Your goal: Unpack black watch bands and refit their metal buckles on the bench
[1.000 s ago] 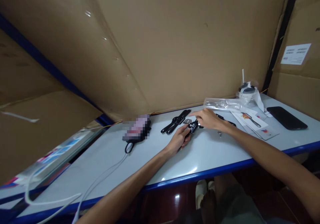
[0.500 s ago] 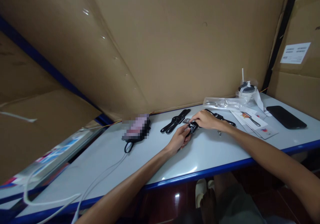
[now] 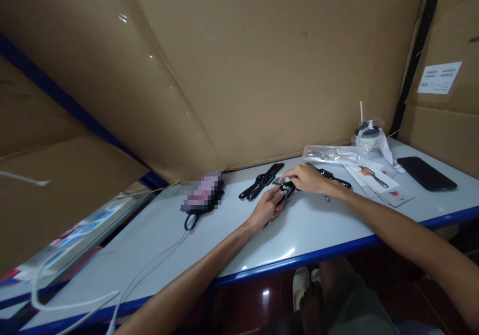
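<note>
My left hand point(image 3: 267, 208) is closed round a glossy black tool point(image 3: 287, 189) above the middle of the table. Just right of it, my right hand point(image 3: 307, 178) reaches over the tool's upper end, its fingers pressed together near a small grey piece point(image 3: 277, 181); whether they grip anything is too small to tell. Left of the hands lie black tools with long handles point(image 3: 262, 180), crossing each other. Another black tool point(image 3: 339, 180) shows partly beyond my right wrist. A small shiny metal part point(image 3: 328, 200) lies below my right wrist.
On the right are printed cards point(image 3: 385, 183), a black phone point(image 3: 426, 173), a clear plastic bag point(image 3: 331, 153) and a lidded cup point(image 3: 368, 133) with a straw. A pixelated item point(image 3: 202, 193) with a black loop and white cables lies left. Cardboard point(image 3: 262, 76) stands behind.
The camera view has shifted slightly. My right fingertips have moved a little to the left, over the small grey piece. My left hand keeps its hold on the black tool.
</note>
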Demonstrator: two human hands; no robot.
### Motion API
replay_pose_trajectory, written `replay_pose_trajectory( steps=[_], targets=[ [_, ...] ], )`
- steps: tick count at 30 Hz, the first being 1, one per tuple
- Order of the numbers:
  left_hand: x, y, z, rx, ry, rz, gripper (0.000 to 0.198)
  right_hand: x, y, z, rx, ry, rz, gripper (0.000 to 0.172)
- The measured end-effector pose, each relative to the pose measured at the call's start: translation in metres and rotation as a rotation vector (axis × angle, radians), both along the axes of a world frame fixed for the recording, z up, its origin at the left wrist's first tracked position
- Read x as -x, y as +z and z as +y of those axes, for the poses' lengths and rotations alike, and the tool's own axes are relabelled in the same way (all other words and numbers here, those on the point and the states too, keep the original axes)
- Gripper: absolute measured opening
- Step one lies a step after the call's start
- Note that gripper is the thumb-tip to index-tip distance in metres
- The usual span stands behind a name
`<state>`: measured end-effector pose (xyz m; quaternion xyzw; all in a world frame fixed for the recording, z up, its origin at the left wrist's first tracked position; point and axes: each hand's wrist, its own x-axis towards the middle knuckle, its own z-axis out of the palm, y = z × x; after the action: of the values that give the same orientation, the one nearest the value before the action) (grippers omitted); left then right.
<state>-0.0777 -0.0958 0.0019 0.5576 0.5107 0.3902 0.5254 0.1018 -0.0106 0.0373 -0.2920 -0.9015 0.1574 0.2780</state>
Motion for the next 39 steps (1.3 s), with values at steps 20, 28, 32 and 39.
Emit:
replay_pose_trajectory(
  steps=[20,28,32,39],
  targets=[
    [0.0,0.001,0.0,0.008,0.006,-0.021,0.031,0.001,0.007,-0.018,-0.137,0.023,-0.16,0.042],
    [0.0,0.0,0.0,0.009,-0.007,0.006,0.031,0.0,0.014,-0.022,-0.217,-0.111,-0.272,0.033],
    [0.0,0.0,0.0,0.006,-0.003,0.011,0.029,0.004,0.015,-0.026,-0.196,-0.156,-0.293,0.029],
    [-0.006,-0.003,-0.003,-0.079,0.083,0.016,0.03,0.012,0.01,-0.034,-0.139,-0.246,-0.277,0.026]
  ],
)
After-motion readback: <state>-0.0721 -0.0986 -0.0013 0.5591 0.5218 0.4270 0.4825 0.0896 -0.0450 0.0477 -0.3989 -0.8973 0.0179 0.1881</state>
